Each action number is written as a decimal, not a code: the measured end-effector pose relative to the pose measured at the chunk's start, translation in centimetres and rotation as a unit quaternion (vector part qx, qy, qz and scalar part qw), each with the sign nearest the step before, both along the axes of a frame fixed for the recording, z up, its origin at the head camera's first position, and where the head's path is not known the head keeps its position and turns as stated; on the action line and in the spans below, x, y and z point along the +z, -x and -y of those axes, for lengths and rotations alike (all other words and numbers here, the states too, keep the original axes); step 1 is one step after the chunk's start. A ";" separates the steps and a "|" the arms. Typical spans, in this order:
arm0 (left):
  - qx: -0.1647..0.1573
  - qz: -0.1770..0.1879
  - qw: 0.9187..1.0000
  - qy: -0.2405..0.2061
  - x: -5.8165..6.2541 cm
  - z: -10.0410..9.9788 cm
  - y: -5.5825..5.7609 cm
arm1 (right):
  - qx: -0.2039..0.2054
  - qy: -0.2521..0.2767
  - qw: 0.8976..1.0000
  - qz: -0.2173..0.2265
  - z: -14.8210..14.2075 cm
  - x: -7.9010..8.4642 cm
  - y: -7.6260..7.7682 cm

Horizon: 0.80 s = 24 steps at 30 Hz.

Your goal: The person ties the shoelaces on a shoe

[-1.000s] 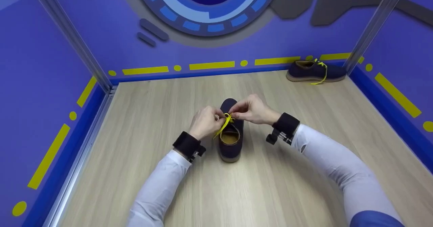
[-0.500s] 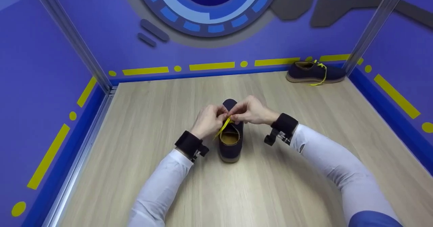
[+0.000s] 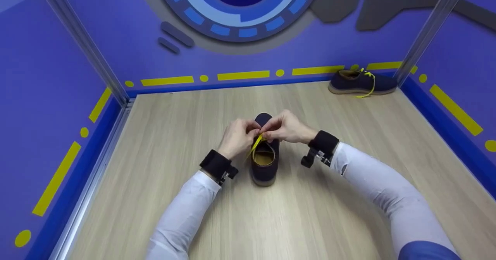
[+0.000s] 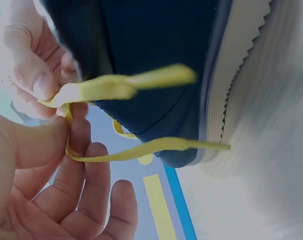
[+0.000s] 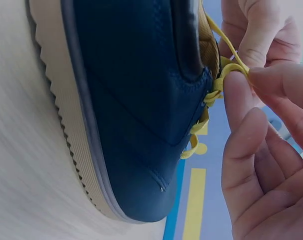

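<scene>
A dark blue shoe [image 3: 265,171] with a pale ridged sole stands upright on the wooden table, its toe pointing away from me. Yellow shoelace [image 3: 256,145] runs over its tongue, and one loose end hangs toward the heel. My left hand [image 3: 237,138] pinches the lace between thumb and forefinger at the shoe's left side. From the right, my right hand [image 3: 287,128] pinches the lace too, its fingertips touching or nearly touching the left ones. In the left wrist view two lace strands [image 4: 126,155] hang from the fingers. A yellow loop [image 5: 231,70] shows at the right fingertips.
A second dark shoe [image 3: 360,82] with yellow laces stands side-on in the back right corner against the wall. Blue-purple panels [image 3: 248,64] with yellow marks enclose the table [image 3: 186,109] at the back and both sides.
Both hands have drawn together over the laces, and the small loop that showed between them is now hidden by the fingers. The shoes stay in place.
</scene>
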State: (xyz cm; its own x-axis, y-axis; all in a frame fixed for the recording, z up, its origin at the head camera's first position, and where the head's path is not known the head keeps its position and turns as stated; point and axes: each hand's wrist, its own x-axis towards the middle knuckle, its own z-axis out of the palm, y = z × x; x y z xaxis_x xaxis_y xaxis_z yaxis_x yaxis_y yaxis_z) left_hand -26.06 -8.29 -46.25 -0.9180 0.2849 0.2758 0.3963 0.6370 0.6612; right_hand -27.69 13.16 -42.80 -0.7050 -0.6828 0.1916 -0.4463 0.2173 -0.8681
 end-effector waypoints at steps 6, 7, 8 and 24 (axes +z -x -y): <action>-0.002 -0.002 1.000 -0.011 -0.1 -0.1 0.0 | 0.001 0.005 1.000 -0.007 0.0 -0.4 0.3; -0.002 -0.004 1.000 -0.009 0.0 0.0 -0.1 | -0.001 0.005 1.000 -0.010 0.0 -0.8 0.7; -0.001 -0.006 1.000 -0.005 0.0 0.0 -0.1 | -0.006 0.005 1.000 -0.013 0.0 -1.2 1.0; -0.013 0.020 0.998 0.053 2.2 1.1 -1.6 | -0.069 0.005 0.998 0.009 -0.6 -2.9 2.4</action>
